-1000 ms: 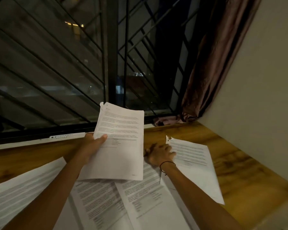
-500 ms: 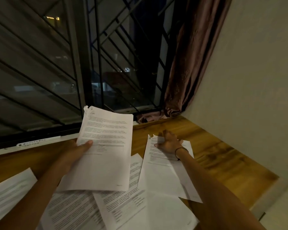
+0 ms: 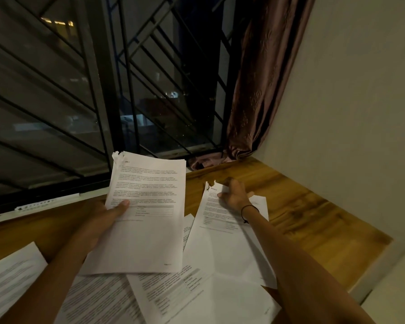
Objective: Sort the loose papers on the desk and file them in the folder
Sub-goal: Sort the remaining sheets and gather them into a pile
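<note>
Papers lie scattered over the near part of the wooden desk [image 3: 313, 206], and two lots of them are in hand. One stapled sheaf [image 3: 147, 213] is held up off the surface by the left hand [image 3: 105, 218], thumb pressed across its printed face and fingers hidden behind it; its torn top corner rises in front of the window grille [image 3: 150, 78]. To its right, another sheet [image 3: 222, 235] with a ragged top edge lies flat on the desk, and the right hand [image 3: 234, 195] rests at its upper end, fingers curled over the top edge so that they seem to pinch it; a dark cord bracelet [image 3: 249, 210] circles that wrist. More printed pages [image 3: 178, 298] overlap beneath both forearms, and a further page [image 3: 7, 277] sits at the near left. Bare wood shows beyond the right hand toward the wall [image 3: 348, 113] and the bunched curtain [image 3: 255, 90], where the desk's right edge runs diagonally toward the near side. A white sill strip [image 3: 47, 203] bounds the far edge on the left.
</note>
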The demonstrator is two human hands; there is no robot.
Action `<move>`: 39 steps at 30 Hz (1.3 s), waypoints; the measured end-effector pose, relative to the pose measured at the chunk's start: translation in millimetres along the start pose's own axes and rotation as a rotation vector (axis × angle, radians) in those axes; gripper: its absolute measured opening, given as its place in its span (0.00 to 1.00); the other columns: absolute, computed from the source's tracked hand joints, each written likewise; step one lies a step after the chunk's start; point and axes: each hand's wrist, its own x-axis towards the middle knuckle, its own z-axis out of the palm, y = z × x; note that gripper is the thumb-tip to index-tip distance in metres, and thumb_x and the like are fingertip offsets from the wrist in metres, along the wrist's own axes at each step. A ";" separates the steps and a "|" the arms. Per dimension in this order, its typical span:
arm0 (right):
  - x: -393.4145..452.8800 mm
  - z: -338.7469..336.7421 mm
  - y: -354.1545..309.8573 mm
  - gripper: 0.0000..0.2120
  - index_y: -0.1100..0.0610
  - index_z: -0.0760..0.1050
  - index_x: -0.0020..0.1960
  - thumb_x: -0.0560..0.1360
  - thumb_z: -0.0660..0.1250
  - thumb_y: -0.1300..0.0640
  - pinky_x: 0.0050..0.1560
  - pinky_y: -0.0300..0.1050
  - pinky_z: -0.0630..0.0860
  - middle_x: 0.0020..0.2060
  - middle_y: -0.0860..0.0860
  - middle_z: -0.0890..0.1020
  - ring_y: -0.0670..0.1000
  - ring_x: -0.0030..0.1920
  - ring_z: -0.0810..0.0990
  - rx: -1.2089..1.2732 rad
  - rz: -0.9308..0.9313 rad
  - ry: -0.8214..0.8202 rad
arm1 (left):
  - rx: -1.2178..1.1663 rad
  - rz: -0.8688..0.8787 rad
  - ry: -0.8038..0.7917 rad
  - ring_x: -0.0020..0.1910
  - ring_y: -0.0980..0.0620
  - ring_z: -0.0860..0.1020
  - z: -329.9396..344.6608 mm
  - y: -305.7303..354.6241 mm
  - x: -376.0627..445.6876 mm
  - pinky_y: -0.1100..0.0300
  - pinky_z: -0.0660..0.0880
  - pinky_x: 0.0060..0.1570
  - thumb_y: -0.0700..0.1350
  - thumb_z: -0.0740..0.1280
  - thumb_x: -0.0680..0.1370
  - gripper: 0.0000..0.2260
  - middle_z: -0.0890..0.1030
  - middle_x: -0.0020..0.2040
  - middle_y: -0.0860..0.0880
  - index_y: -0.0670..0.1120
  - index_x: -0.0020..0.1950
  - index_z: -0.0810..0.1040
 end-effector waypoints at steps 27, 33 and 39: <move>-151.5 -2.9 -151.3 0.33 0.38 0.72 0.67 0.65 0.76 0.31 0.71 0.60 0.63 0.61 0.41 0.74 0.48 0.65 0.67 -0.331 -0.679 -0.641 | -0.144 -0.018 0.255 0.52 0.48 0.82 -128.9 -3.3 -27.5 0.52 0.77 0.51 0.52 0.73 0.78 0.19 0.83 0.54 0.50 0.48 0.68 0.79; -151.1 1.3 -157.5 0.30 0.39 0.72 0.64 0.66 0.78 0.36 0.66 0.61 0.61 0.60 0.44 0.72 0.51 0.64 0.66 -0.446 -0.686 -0.635 | -0.186 -0.027 0.314 0.50 0.50 0.80 -136.5 -3.6 -31.3 0.51 0.75 0.49 0.53 0.71 0.79 0.15 0.82 0.53 0.51 0.50 0.64 0.77; -153.0 2.3 -161.2 0.25 0.40 0.74 0.61 0.68 0.79 0.40 0.63 0.57 0.61 0.57 0.43 0.74 0.49 0.62 0.67 -0.426 -0.685 -0.643 | -0.241 -0.028 0.369 0.57 0.47 0.80 -146.4 -6.5 -28.4 0.42 0.76 0.62 0.56 0.74 0.76 0.24 0.82 0.62 0.50 0.49 0.69 0.76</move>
